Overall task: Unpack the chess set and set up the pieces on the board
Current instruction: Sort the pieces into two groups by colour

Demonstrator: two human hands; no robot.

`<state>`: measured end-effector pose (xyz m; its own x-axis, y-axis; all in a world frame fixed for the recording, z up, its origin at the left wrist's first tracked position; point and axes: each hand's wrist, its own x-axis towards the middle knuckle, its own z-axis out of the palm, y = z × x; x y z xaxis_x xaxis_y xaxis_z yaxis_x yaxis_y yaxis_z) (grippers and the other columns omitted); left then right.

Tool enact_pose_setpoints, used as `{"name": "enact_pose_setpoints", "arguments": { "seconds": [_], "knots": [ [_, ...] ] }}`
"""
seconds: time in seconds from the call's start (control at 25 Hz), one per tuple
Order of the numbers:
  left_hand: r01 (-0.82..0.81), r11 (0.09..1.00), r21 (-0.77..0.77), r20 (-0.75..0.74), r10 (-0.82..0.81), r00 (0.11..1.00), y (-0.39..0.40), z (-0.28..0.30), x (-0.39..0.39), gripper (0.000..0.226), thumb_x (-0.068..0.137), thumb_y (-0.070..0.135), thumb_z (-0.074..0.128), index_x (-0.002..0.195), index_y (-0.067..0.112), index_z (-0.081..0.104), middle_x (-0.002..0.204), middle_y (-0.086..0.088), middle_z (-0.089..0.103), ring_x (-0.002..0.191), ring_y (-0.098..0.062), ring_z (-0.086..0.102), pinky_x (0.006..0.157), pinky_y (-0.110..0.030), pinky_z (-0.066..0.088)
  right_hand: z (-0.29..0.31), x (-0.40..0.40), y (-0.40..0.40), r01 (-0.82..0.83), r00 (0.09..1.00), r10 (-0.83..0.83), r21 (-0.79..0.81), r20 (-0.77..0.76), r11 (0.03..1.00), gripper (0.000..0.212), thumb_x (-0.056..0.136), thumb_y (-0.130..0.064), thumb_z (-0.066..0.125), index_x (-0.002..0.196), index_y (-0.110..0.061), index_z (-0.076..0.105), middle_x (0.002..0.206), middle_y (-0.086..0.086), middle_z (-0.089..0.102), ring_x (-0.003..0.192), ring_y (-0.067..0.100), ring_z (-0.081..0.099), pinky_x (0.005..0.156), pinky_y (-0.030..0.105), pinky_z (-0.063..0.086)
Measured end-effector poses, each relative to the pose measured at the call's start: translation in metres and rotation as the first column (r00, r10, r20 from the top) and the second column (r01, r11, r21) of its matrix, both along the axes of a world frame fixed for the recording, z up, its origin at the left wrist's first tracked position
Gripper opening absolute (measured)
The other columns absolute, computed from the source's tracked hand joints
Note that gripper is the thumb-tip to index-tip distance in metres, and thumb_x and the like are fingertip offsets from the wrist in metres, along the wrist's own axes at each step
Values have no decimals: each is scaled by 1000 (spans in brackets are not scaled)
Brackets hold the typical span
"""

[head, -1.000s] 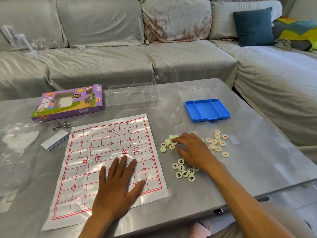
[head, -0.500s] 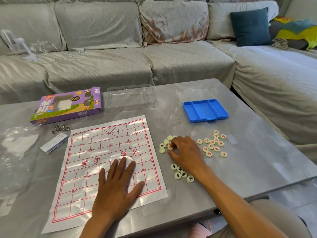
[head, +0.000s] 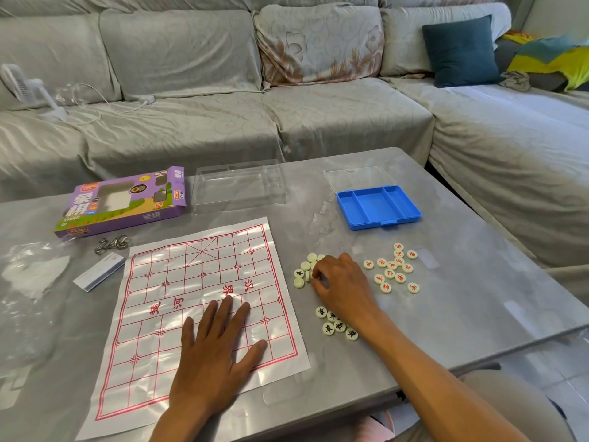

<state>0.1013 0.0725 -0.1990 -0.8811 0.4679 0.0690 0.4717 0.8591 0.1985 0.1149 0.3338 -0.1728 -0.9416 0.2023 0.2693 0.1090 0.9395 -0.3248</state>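
The left hand (head: 213, 355) is lying flat on the paper xiangqi board (head: 165, 282), whose long axis is running away toward the sofa; the right hand (head: 342, 287) is pinching a cream piece (head: 308, 275).

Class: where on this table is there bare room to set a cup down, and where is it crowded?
Free: the table right of the red-marked pieces, and between clear lid and blue tray. Crowded: around the right hand, beside the board.

1. One view only, worn on the person's head, looking forward and down over the table (head: 478, 314).
2. It sits close above the near table edge; both forearms enter from the bottom.
3. The wide angle reaches the sofa (head: 287, 122) behind.
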Motion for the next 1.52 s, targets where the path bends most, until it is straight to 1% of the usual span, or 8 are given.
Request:
{"name": "enact_pose_setpoints", "arguments": {
  "seconds": [0.2,0.44,0.6,0.72,0.96,1.2,1.4,1.52],
  "knots": [
    [-15,1000,-16,17,15,1000,0,-2,0,84,77,86,0,148,45,16,158,11,-2,145,-18,-3,117,-55,-2,6,-2,1,40,998,-39,-15,45,999,10,92,-29,53,96,-22,59,97,-4,63,87,13,45,76,28,42],
    [6,1000,-9,8,-6,1000,0,1,0,88,74,86,-7,148,45,14,157,11,-5,146,-17,-5,117,-53,-6,22,11,44,415,864,-466,252,192,874,18,88,-29,48,94,-18,61,99,3,61,97,25,49,87,38,39],
    [-1,1000,-12,14,1,1000,0,2,0,88,74,86,-7,148,45,14,158,11,-5,146,-17,-6,117,-52,-7,17,10,19,37,990,-39,19,133,999,32,95,-27,47,127,-26,52,128,-2,54,109,19,48,92,33,43],
    [-1,1000,-16,15,1,1000,-1,2,1,90,71,87,-12,148,46,9,157,12,-10,145,-16,-10,117,-51,-10,9,3,2,-212,967,196,86,165,973,38,98,-25,46,136,-29,47,135,-3,51,115,19,47,94,33,42],
    [-4,1000,-14,9,4,1000,-1,-1,-1,85,76,85,-5,148,45,14,158,11,-5,146,-17,-6,117,-53,-6,10,-7,12,-10,988,2,55,152,998,16,94,-30,53,100,-23,65,100,-3,64,93,16,51,81,31,45],
    [0,1000,-15,-6,0,1000,-1,-4,-2,82,79,84,0,148,45,18,158,10,0,146,-18,-2,117,-53,-4,11,0,5,-49,983,49,-9,178,999,30,93,-38,51,120,-25,56,115,-4,57,102,17,49,82,31,44],
    [-6,1000,-7,-13,6,1000,-1,-2,-1,83,78,85,-2,148,44,17,158,10,-2,146,-18,-3,117,-53,-6,10,0,4,-57,987,60,-25,149,998,16,93,-35,54,100,-22,61,106,-5,60,94,12,48,77,26,45],
    [-3,1000,-11,-10,3,1000,-1,-3,-1,83,78,85,-2,148,44,17,158,10,-2,146,-18,-3,117,-53,-5,12,-1,4,-29,991,40,-83,132,996,19,96,-30,50,108,-20,60,105,-2,64,97,14,50,80,28,46]
  ]
}}
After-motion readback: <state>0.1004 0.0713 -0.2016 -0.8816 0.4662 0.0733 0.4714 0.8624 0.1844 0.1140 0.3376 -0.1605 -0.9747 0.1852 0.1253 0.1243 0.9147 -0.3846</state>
